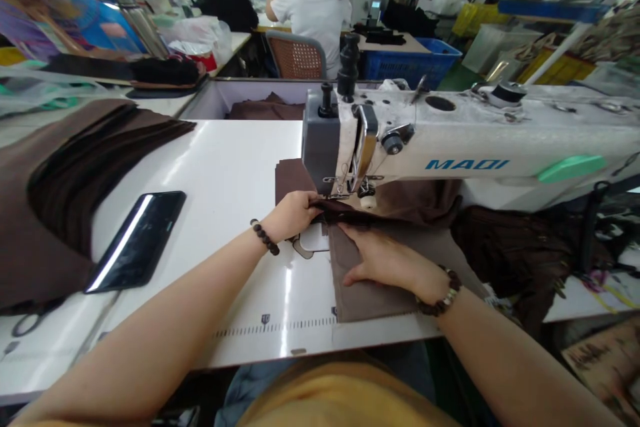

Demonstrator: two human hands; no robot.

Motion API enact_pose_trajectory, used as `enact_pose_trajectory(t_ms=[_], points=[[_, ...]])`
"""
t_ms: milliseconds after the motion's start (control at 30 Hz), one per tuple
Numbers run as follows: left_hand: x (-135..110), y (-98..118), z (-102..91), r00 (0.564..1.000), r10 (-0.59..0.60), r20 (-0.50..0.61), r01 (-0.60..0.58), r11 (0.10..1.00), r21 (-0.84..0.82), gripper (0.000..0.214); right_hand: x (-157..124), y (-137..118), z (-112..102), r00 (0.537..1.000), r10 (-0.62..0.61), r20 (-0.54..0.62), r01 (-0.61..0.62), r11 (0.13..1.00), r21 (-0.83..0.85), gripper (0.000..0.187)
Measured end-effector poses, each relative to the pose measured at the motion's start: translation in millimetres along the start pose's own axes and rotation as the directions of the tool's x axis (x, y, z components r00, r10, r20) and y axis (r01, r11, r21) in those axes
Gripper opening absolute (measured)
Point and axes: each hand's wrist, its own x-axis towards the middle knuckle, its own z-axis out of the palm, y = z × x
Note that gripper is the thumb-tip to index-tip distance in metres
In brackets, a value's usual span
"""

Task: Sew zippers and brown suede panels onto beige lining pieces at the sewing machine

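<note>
While the left hand (295, 213) pinches a folded edge of the brown fabric (370, 303) right by the needle end of the sewing machine (450, 137), fingers narrow on the cloth, the right hand (383, 257) lies palm down on the fabric, fingers fairly wide, thumb out to the side. Fabric is on the white counter (235, 160), partly under the machine head. Blue lettering (467, 165) on the machine arm reads "MAQI"; green patch (570, 168) to its right. Ruler scale (275, 328) along counter's front edge, its dark marker too small to read. Phone (137, 240), dark screen up, at left, beside a stack of brown pieces (45, 193). Beaded bracelet (265, 237) on each wrist
</note>
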Motion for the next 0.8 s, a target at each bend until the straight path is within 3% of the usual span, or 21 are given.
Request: enact_pose_trajectory(t_ms=[167,300,400,533,600,700,767,800], points=[[-2,2,-2.6,0.986,0.089,0.142,-0.086,0.996,-0.027,0.032,1,-2,-3,0.974,0.121,0.194,-0.165,0.96,0.227,0.091],[-3,6,10.0,0.996,0.087,0.01,-0.088,0.99,0.114,0.039,2,-3,-5,0.954,0.169,0.247,-0.228,0.944,0.238,0.091],[-5,8,22.0,0.992,0.109,-0.069,-0.096,0.982,0.165,0.022,0,-3,-3,0.969,0.134,0.209,-0.182,0.956,0.23,0.09],[-9,7,28.4,0.981,0.168,-0.091,-0.151,0.974,0.17,0.02,-8,-5,-4,0.999,0.039,0.024,-0.041,0.996,0.081,0.079],[-9,5,26.8,0.976,0.192,-0.106,-0.174,0.972,0.161,0.026,-13,-4,-6,0.989,-0.014,0.148,-0.001,0.995,0.102,0.069],[-6,0,21.5,0.972,0.198,-0.128,-0.201,0.98,-0.01,0.035,-13,0,-11,0.89,-0.053,0.452,-0.078,0.961,0.265,0.055],[-4,-3,18.1,0.977,0.181,-0.115,-0.205,0.945,-0.255,0.034,-7,7,-17,0.855,-0.037,0.518,-0.135,0.947,0.292,0.047],[-4,-4,16.9,0.979,0.179,-0.099,-0.203,0.907,-0.369,0.031,-2,10,-21,0.863,-0.022,0.504,-0.138,0.951,0.278,0.043]])
